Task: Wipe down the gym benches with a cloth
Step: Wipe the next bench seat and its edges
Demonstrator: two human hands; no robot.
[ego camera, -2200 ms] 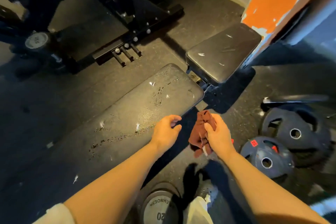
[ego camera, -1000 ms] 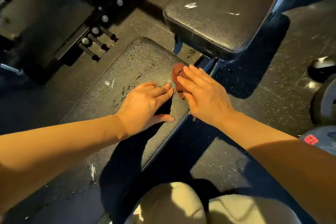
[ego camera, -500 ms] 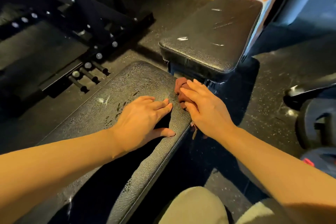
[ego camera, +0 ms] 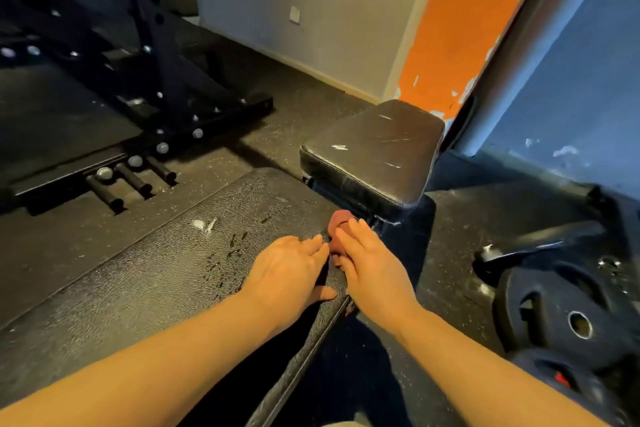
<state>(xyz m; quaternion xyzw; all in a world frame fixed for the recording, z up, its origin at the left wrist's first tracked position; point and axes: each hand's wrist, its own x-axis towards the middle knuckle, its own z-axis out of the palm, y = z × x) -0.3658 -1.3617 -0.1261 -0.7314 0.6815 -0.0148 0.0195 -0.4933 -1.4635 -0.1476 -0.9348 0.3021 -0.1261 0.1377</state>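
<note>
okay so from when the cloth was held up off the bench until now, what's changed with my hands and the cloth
The right hand brought the cloth down from the air and now presses it on the long pad's far corner. The left hand went from hovering to lying flat on the pad. The weight plates stayed put.

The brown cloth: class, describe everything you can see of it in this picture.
The brown cloth is reddish-brown, soft fabric bunched into a small wad. Most of it is hidden under the right hand, whose straight fingers press it down; only a rounded lump shows beyond the fingertips. It lies at the far right corner of the long bench pad, near the gap before the seat pad. The left hand rests flat on the pad beside it.
</note>
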